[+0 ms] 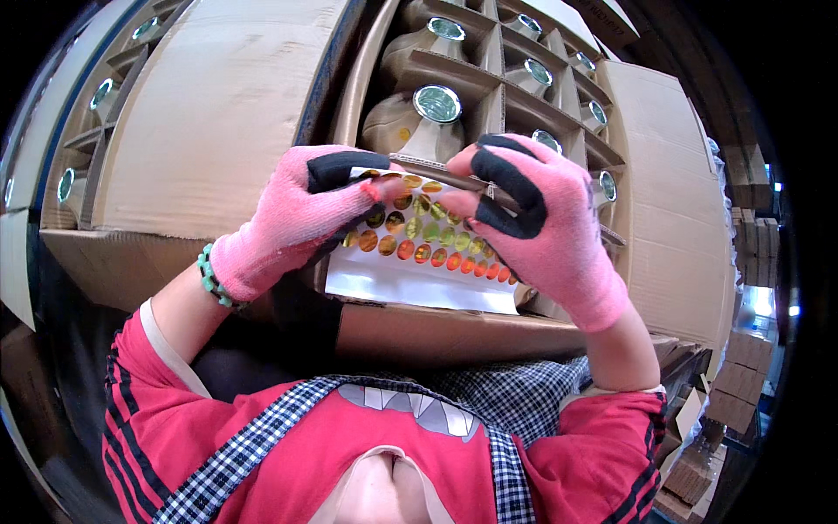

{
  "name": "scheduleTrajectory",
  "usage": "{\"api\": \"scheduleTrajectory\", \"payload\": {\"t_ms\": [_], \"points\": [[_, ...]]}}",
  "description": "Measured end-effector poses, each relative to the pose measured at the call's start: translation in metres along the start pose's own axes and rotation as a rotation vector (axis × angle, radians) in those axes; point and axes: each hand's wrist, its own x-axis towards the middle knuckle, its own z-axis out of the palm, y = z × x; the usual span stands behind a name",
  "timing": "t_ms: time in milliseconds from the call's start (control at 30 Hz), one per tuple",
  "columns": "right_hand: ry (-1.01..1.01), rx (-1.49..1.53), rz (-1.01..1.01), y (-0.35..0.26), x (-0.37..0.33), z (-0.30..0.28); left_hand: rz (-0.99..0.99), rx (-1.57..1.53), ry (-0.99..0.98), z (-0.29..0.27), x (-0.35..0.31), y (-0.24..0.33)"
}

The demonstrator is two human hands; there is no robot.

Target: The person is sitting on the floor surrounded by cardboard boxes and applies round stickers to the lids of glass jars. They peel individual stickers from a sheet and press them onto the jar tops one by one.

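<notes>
My left hand, in a pink glove with black-coated fingers, pinches the upper left of a white sheet of shiny oval stickers, gold to orange. The sheet is tilted over the near edge of an open carton, its lower strip blank white. At its upper right is my right hand, gloved alike, with bare thumb and fingertip showing. Those two tips are apart, the lower one over the sheet; nothing shows between them. Just beyond the hands a rounded glass jar stands in a carton compartment, a small gold oval on its side.
Cardboard dividers separate several more jars in the carton. Its right flap lies folded outward. To the left is another carton with jars along its far left side. Stacked cardboard stands at the far right.
</notes>
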Motion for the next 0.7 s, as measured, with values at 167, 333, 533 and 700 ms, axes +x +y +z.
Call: {"api": "scheduleTrajectory", "payload": {"t_ms": [167, 333, 533, 700], "points": [[0.011, -0.071, -0.006, -0.004, 0.001, 0.012, -0.05, 0.025, 0.038, 0.001, 0.0, -0.001], [0.036, -0.099, 0.042, -0.007, 0.001, 0.013, -0.047, 0.024, 0.038, 0.001, 0.0, -0.002], [0.053, -0.122, 0.006, -0.007, -0.001, 0.016, -0.09, 0.066, 0.006, -0.003, -0.001, 0.001], [0.081, -0.091, 0.01, -0.008, -0.003, 0.018, -0.009, 0.012, 0.012, -0.002, -0.001, -0.003]]}}
